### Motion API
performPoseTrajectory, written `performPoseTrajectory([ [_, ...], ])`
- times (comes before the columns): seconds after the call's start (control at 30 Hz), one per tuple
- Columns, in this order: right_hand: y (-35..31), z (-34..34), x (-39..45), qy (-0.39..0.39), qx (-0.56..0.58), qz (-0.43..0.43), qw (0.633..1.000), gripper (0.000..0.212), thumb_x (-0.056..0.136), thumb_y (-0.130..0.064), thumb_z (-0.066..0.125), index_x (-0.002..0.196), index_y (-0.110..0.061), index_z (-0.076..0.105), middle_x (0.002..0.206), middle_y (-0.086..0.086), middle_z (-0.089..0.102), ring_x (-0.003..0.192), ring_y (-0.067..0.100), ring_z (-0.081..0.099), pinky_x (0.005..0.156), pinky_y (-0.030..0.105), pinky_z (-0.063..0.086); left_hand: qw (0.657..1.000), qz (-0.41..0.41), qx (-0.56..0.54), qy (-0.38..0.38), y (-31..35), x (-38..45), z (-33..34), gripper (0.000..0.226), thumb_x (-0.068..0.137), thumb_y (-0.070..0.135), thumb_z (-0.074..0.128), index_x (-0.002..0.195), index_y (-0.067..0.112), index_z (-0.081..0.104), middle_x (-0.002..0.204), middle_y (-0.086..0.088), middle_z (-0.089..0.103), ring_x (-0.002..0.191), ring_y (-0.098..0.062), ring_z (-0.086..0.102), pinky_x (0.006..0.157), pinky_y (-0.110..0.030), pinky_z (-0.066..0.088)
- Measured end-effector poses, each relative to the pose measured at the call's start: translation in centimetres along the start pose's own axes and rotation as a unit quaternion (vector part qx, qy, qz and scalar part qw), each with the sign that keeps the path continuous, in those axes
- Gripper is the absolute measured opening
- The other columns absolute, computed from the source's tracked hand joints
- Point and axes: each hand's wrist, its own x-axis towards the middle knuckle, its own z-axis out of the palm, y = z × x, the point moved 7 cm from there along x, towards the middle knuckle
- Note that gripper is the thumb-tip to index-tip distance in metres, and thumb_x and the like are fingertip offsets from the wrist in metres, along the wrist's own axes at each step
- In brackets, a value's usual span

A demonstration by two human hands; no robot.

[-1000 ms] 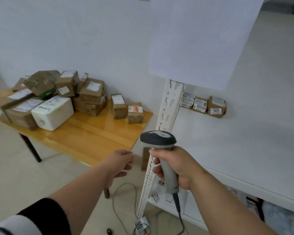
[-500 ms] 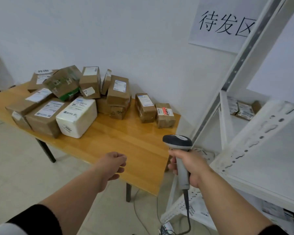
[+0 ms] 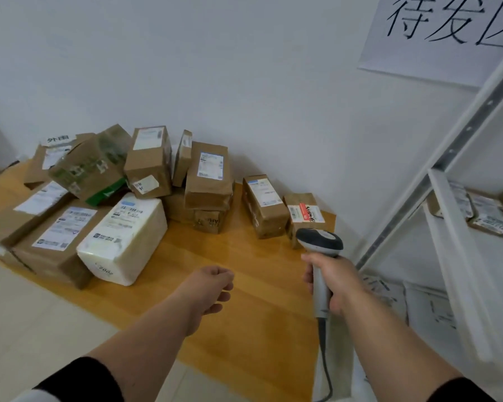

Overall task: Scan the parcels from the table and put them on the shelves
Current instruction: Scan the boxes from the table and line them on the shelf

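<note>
Several brown cardboard parcels are piled on the wooden table (image 3: pixel 244 300), with a white foam parcel (image 3: pixel 122 239) at the front of the pile. A small brown parcel with a red label (image 3: pixel 305 213) stands at the table's right end, beside a longer brown parcel (image 3: pixel 263 206). My right hand (image 3: pixel 331 281) grips the handle of a grey barcode scanner (image 3: pixel 320 243), whose head sits just in front of the red-label parcel. My left hand (image 3: pixel 211 288) hovers over the bare table front, fingers loosely curled, holding nothing.
A white metal shelf rack (image 3: pixel 453 242) stands to the right of the table; a few small parcels (image 3: pixel 482 213) lie on its shelf. A paper sign (image 3: pixel 436 33) hangs on the wall. The scanner's cable (image 3: pixel 325 367) drops past the table edge.
The view has swung left from the shelf to the table. Both hands now hang over the table, and the scanner has come close to the red-label parcel.
</note>
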Motion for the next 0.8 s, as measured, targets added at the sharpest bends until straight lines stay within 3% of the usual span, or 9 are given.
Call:
performPoseTrajectory([
  [0.13, -1.6, 0.0, 6.8, 0.038, -0.008, 0.02, 0.999, 0.024, 0.082, -0.021, 0.075, 0.099, -0.011, 0.063, 0.093, 0.013, 0.064, 0.089, 0.03, 0.061, 0.078, 0.044, 0.055, 1.0, -0.014, 0.004, -0.014, 3.7, 6.3, 1.8, 0.012, 0.102, 0.032, 0.053, 0.102, 0.023, 0.061, 0.111, -0.005, 0.065, 0.091, -0.018, 0.061, 0.081, -0.033, 0.053],
  [0.27, -3.0, -0.7, 12.4, 0.089, -0.017, 0.01, 0.996, 0.025, 0.081, -0.019, 0.074, 0.101, -0.019, 0.058, 0.099, 0.008, 0.061, 0.106, 0.031, 0.055, 0.098, 0.051, 0.048, 0.999, -0.02, 0.003, -0.044, 6.1, 11.8, 4.9, 0.012, 0.101, 0.033, 0.053, 0.099, 0.024, 0.061, 0.115, -0.006, 0.065, 0.093, -0.017, 0.062, 0.084, -0.033, 0.054],
  [0.33, -3.5, -1.0, 14.3, 0.106, 0.002, 0.014, 0.994, 0.026, 0.083, -0.016, 0.072, 0.104, -0.018, 0.058, 0.101, 0.008, 0.061, 0.107, 0.031, 0.054, 0.099, 0.05, 0.047, 0.998, -0.034, 0.002, -0.06, 6.5, 13.9, 6.6, 0.014, 0.101, 0.036, 0.053, 0.104, 0.024, 0.061, 0.117, -0.004, 0.064, 0.099, -0.018, 0.062, 0.086, -0.033, 0.054],
  [0.43, -3.7, -1.5, 17.3, 0.12, 0.002, 0.021, 0.992, 0.028, 0.081, -0.013, 0.072, 0.108, -0.015, 0.063, 0.101, 0.009, 0.064, 0.105, 0.031, 0.057, 0.097, 0.049, 0.049, 0.995, -0.054, 0.009, -0.088, 6.7, 16.5, 9.6, 0.033, 0.1, 0.039, 0.053, 0.127, 0.02, 0.058, 0.121, 0.0, 0.06, 0.107, -0.017, 0.061, 0.091, -0.034, 0.054],
  [0.53, -3.3, -2.0, 19.6, 0.122, -0.014, 0.042, 0.991, 0.019, 0.08, -0.015, 0.072, 0.097, -0.017, 0.065, 0.097, 0.008, 0.066, 0.101, 0.03, 0.06, 0.094, 0.047, 0.05, 0.992, -0.067, 0.01, -0.102, 7.0, 18.5, 12.1, 0.043, 0.101, 0.037, 0.053, 0.14, 0.019, 0.05, 0.133, -0.001, 0.054, 0.119, -0.019, 0.055, 0.1, -0.037, 0.05],
  [0.63, -2.5, -2.0, 21.7, 0.104, -0.025, 0.062, 0.992, 0.015, 0.08, -0.015, 0.073, 0.089, -0.021, 0.062, 0.1, 0.009, 0.066, 0.103, 0.03, 0.06, 0.096, 0.049, 0.05, 0.991, -0.079, 0.015, -0.109, 7.0, 20.2, 14.2, 0.051, 0.1, 0.036, 0.055, 0.147, 0.021, 0.044, 0.142, -0.003, 0.05, 0.125, -0.021, 0.05, 0.098, -0.035, 0.05],
  [0.73, -1.9, -1.9, 22.8, 0.081, -0.046, 0.07, 0.993, 0.021, 0.083, -0.019, 0.073, 0.101, -0.018, 0.062, 0.1, 0.006, 0.064, 0.101, 0.027, 0.056, 0.087, 0.041, 0.045, 0.988, -0.094, -0.005, -0.121, 6.7, 21.3, 16.2, 0.051, 0.1, 0.034, 0.055, 0.149, 0.026, 0.041, 0.145, 0.001, 0.048, 0.131, -0.02, 0.046, 0.103, -0.038, 0.047],
  [0.8, -1.4, -1.9, 23.2, 0.073, -0.05, 0.077, 0.993, 0.03, 0.084, -0.022, 0.073, 0.111, -0.016, 0.062, 0.106, 0.009, 0.064, 0.104, 0.029, 0.056, 0.089, 0.042, 0.045, 0.986, -0.1, -0.029, -0.131, 6.9, 21.8, 17.5, 0.048, 0.1, 0.033, 0.056, 0.146, 0.032, 0.044, 0.145, 0.004, 0.048, 0.132, -0.019, 0.044, 0.105, -0.041, 0.046],
])
